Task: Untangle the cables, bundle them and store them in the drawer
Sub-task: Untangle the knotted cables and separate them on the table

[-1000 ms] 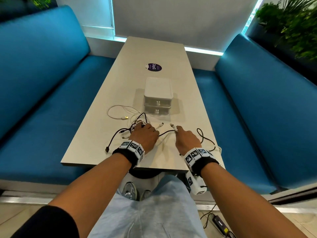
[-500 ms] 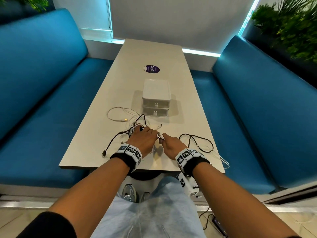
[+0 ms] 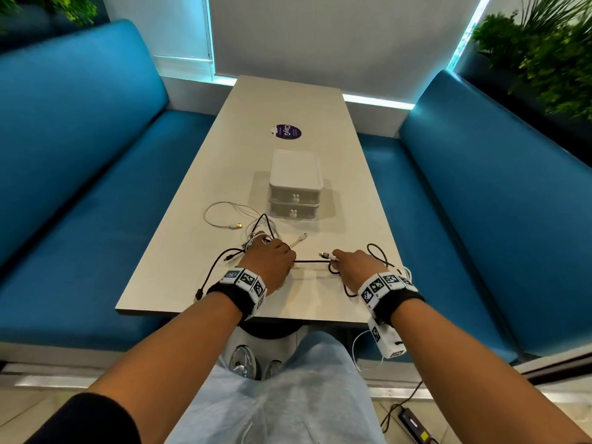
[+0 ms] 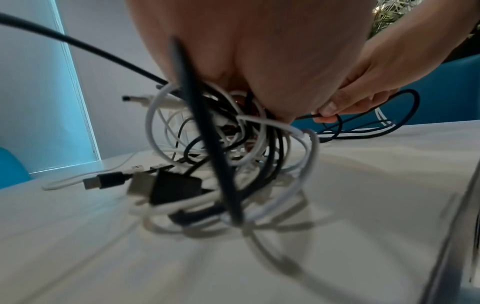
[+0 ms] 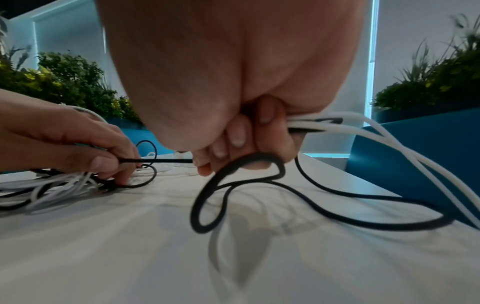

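A tangle of black and white cables (image 3: 256, 233) lies on the table (image 3: 179, 283) in front of a small white two-drawer unit (image 3: 294, 187), both drawers closed. My left hand (image 3: 277, 248) grips the tangle (image 4: 221, 144) and pinches a black cable (image 3: 309, 261) that runs taut to my right hand (image 3: 336, 256). The right hand's fingers (image 5: 233, 142) curl round that black cable (image 5: 233, 170), which loops below them, and round white cables (image 5: 389, 139) trailing off to the right. A white connector (image 3: 325, 255) sticks out of the right fist.
A loose white cable loop (image 3: 221, 216) with a gold plug lies left of the drawers. A purple sticker (image 3: 288, 132) is further back. Blue benches (image 3: 80, 187) flank the table. A white cable (image 3: 355, 350) hangs over the near right edge.
Half a second ago the two hands were close together at the tangle. The right hand has since moved right, drawing the black cable straight between them. The left hand stays on the tangle.
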The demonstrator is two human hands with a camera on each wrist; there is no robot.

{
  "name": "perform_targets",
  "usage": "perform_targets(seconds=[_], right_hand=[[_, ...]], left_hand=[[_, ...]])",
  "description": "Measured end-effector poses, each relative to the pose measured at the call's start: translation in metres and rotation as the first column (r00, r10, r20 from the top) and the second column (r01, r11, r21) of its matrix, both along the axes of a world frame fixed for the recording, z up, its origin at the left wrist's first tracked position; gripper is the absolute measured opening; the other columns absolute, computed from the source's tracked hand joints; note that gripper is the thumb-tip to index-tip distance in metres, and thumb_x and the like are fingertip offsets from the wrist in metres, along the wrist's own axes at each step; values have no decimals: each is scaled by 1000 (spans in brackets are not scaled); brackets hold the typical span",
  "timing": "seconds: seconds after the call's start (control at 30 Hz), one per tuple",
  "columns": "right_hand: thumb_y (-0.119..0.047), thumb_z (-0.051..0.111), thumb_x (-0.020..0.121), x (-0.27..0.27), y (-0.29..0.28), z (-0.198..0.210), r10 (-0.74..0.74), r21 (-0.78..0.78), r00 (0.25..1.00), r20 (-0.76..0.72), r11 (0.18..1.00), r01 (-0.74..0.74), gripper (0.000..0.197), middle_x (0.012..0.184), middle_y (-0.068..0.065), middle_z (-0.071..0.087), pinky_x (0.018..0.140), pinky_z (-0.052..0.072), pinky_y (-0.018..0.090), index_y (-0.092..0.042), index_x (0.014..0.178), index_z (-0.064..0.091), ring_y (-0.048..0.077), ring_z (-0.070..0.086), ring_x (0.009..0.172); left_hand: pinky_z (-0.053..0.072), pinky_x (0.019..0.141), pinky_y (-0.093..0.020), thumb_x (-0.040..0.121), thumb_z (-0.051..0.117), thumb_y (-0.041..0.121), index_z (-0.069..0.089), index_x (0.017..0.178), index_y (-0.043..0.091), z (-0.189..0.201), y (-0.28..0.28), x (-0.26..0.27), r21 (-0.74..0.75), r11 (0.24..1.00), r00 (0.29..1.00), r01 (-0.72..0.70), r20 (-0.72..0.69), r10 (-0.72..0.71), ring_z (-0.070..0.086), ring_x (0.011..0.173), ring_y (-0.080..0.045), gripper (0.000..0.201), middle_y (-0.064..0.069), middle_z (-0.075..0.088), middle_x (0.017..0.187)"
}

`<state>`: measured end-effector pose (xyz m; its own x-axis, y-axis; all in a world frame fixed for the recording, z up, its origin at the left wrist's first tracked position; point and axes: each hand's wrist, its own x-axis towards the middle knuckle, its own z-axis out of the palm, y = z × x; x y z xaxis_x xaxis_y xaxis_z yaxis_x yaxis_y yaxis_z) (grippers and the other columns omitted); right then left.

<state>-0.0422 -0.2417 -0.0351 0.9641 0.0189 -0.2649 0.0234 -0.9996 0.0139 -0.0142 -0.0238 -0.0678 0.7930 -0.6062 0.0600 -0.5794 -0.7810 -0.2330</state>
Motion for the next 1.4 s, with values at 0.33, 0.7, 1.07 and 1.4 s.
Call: perform_targets(seconds=[0.33, 0.7, 1.07, 1.4], right_hand=[[-24, 34, 102, 4, -22, 8, -127, -43, 992, 19, 991, 128, 24, 91, 6, 57, 67, 48, 34, -18, 115, 53, 27, 56, 76], [-23, 34, 102, 4, 31, -6, -246, 294, 940, 238, 940, 172, 25, 99, 20, 63, 62, 40, 36, -8, 122, 38, 39, 64, 87], [-31, 31, 103, 0, 28, 0, -266, 343, 952, 150, 917, 202, 31, 102, 19, 61, 72, 48, 38, -12, 119, 49, 38, 61, 90], [-29, 36, 99, -9, 49, 6, -66, 466, 996, 64, 884, 29, 38, 92, 17, 69, 71, 45, 36, -9, 89, 67, 35, 61, 88]], left_hand=[[33, 102, -47, 92, 47, 18, 56, 112, 21, 11, 0, 0, 8, 998, 996, -67, -50, 67, 53, 113, -22, 22, 2, 63, 114], [25, 105, -50, 94, 44, 18, 58, 118, 18, 10, -12, -2, 5, 991, 988, -135, -72, 135, 49, 119, -25, 28, -2, 61, 122], [22, 107, -52, 94, 39, 23, 61, 119, 16, 11, -19, -3, 45, 971, 967, -236, -90, 239, 42, 122, -24, 34, -1, 58, 121], [23, 105, -50, 93, 42, 26, 66, 110, 19, 12, -21, -5, 0, 964, 959, -267, -96, 265, 44, 121, -23, 30, 0, 61, 118]])
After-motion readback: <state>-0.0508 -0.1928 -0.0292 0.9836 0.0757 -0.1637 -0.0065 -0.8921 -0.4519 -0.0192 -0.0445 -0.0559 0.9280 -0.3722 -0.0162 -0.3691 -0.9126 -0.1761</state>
